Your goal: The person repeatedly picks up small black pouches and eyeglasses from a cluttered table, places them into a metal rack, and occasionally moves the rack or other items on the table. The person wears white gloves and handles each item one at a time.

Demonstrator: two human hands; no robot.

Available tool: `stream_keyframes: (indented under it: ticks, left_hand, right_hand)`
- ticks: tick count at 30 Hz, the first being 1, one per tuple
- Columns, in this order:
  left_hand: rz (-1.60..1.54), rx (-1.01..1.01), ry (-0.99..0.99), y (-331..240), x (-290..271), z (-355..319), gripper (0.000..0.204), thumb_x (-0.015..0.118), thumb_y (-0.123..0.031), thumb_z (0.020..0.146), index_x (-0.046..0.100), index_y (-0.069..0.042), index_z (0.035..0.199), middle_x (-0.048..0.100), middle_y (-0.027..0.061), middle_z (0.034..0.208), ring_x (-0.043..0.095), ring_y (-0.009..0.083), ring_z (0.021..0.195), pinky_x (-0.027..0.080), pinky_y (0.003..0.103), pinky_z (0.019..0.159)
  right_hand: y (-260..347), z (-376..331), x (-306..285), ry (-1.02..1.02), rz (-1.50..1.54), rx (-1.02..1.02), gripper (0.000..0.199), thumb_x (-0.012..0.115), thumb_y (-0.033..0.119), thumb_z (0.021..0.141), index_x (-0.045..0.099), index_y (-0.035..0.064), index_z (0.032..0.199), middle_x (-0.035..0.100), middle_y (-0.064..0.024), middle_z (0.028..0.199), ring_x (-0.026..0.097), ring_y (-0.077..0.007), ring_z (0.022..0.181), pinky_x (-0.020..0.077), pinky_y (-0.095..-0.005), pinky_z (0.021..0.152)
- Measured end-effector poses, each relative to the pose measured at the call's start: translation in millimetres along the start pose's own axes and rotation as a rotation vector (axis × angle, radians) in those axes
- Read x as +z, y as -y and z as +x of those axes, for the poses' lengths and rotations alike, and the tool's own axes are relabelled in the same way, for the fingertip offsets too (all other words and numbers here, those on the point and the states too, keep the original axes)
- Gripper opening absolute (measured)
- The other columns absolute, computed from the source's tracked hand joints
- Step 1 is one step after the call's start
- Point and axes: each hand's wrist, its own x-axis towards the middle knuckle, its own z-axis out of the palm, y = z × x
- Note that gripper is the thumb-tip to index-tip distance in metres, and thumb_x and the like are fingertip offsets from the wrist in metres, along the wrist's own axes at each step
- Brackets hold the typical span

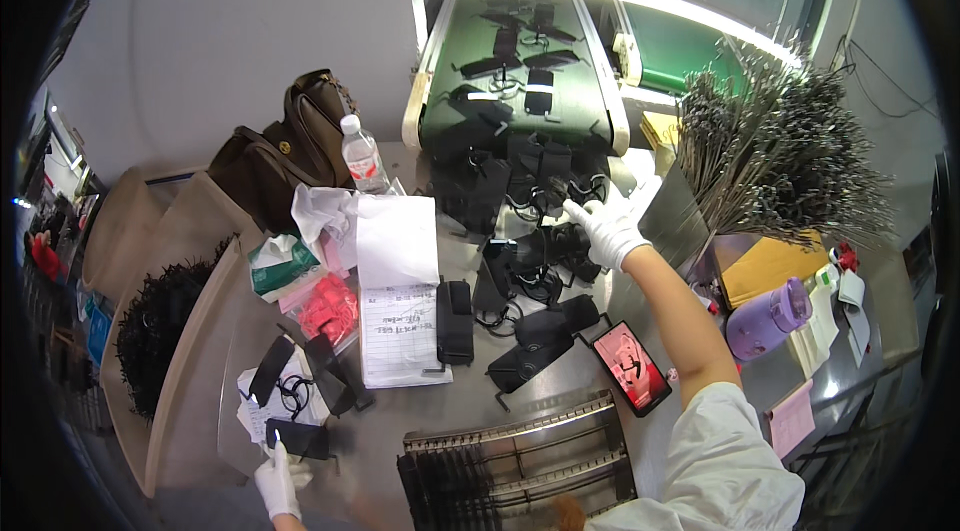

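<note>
My left hand (278,483), in a white glove, pinches the lower edge of a flat black panel (303,439) at the lower left. Just above it, more black panels and a black ring-shaped part (293,393) lie on white paper. My gloved right hand (610,229) reaches far forward, fingers apart, at the right side of a heap of black panels and curved black parts (540,171). Its fingertips are by the heap; I see nothing gripped in them. Several panels with thin bent rods (540,341) lie nearer, left of my right forearm.
A green conveyor belt (590,96) carries more black parts at the back. Metal slotted rack (520,461) in front; phone (632,367) and purple bottle (768,319) to the right. Thin rods (790,151) stand bundled at the far right. Paper forms (405,331), a water bottle (363,159) and bag (285,151) sit left.
</note>
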Motion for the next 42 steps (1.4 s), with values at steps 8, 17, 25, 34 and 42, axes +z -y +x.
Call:
stream_keyframes:
  ticks: [8, 17, 25, 34, 42]
  left_hand:
    - [0.273, 0.994, 0.347, -142.9, 175.5, -44.3, 0.029, 0.073, -0.018, 0.090, 0.072, 0.001, 0.113, 0.075, 0.0136, 0.101, 0.070, 0.0187, 0.089, 0.054, 0.032, 0.082]
    - [0.963, 0.950, 0.464, -217.1, 451.1, -76.2, 0.055, 0.064, -0.060, 0.087, 0.070, -0.015, 0.119, 0.064, 0.0087, 0.126, 0.056, 0.0315, 0.123, 0.043, 0.050, 0.101]
    - [0.989, 1.116, 0.449, -240.5, 444.4, -81.3, 0.038, 0.066, -0.054, 0.088, 0.077, -0.019, 0.098, 0.071, 0.0040, 0.108, 0.058, 0.0301, 0.112, 0.043, 0.050, 0.093]
    - [0.861, 1.080, 0.285, -216.9, 458.2, -93.5, 0.032, 0.065, -0.048, 0.090, 0.075, -0.018, 0.093, 0.067, 0.0052, 0.105, 0.058, 0.0312, 0.106, 0.045, 0.049, 0.086]
    - [0.708, 1.025, 0.310, -199.4, 450.5, -88.6, 0.035, 0.066, -0.045, 0.092, 0.074, -0.011, 0.096, 0.074, 0.0104, 0.091, 0.070, 0.0322, 0.091, 0.053, 0.044, 0.081]
  right_hand:
    - [-15.1, -0.4, 40.3, 0.186, 0.003, 0.182, 0.097, 0.072, 0.016, 0.076, 0.023, 0.0116, 0.159, 0.028, -0.0352, 0.154, 0.037, -0.0470, 0.141, 0.0260, -0.0559, 0.118]
    - [-38.8, -14.0, 42.8, -0.084, 0.161, 0.060, 0.082, 0.063, 0.001, 0.078, 0.039, 0.0242, 0.154, 0.057, -0.0217, 0.127, 0.065, -0.0381, 0.106, 0.0523, -0.0461, 0.093]
    - [-42.2, -22.2, 62.2, -0.394, 0.688, 0.083, 0.057, 0.079, 0.007, 0.069, 0.062, 0.0171, 0.122, 0.060, -0.0233, 0.121, 0.064, -0.0420, 0.104, 0.0551, -0.0438, 0.088]
    - [-52.8, 10.4, 76.4, -0.490, 0.825, 0.311, 0.064, 0.068, -0.002, 0.072, 0.058, 0.0176, 0.132, 0.057, -0.0204, 0.120, 0.060, -0.0377, 0.111, 0.0509, -0.0427, 0.096]
    - [-36.7, 29.2, 79.6, -0.359, 0.701, 0.531, 0.065, 0.061, 0.006, 0.077, 0.054, 0.0255, 0.139, 0.061, -0.0240, 0.123, 0.064, -0.0403, 0.108, 0.0528, -0.0466, 0.092]
